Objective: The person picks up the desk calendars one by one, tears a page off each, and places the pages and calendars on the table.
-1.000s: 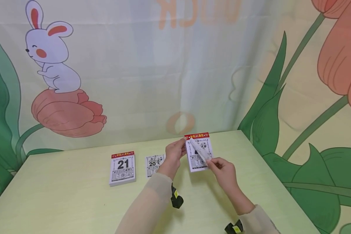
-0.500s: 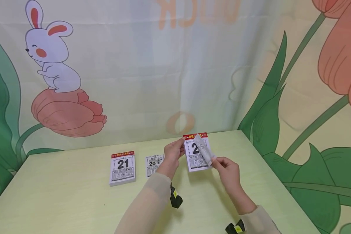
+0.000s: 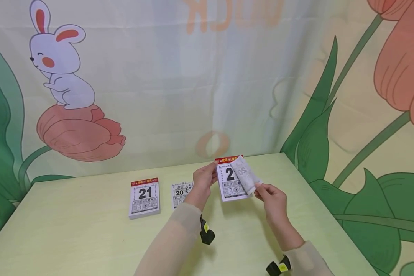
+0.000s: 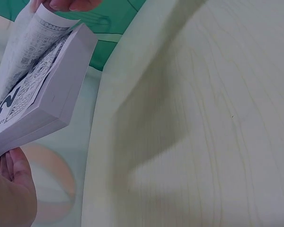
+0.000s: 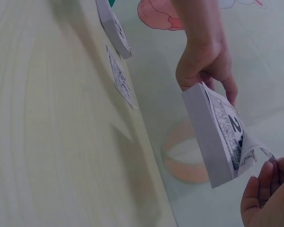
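Observation:
A thick tear-off calendar (image 3: 229,188) with a red header is held up above the table by my left hand (image 3: 203,182), which grips its left edge. My right hand (image 3: 274,199) pinches the lower corner of the top sheet (image 3: 245,174), and that page is peeled diagonally to the right with its pale back showing a reversed 20. Beneath it a large 2 is visible; the rest of that number is covered by the sheet. In the right wrist view the curled page (image 5: 248,150) meets my right fingertips. The left wrist view shows the pad's thick block of pages (image 4: 61,90).
A second calendar pad (image 3: 145,199) showing 21 lies on the pale table (image 3: 89,237) at the left. Next to it lies a loose page (image 3: 180,194) marked 20, partly behind my left forearm. A printed cloth backdrop (image 3: 151,96) rises behind the table.
My right hand has moved right and slightly down, peeling the top sheet further across the pad and uncovering the 2 beneath. The left hand and calendar shifted only slightly left.

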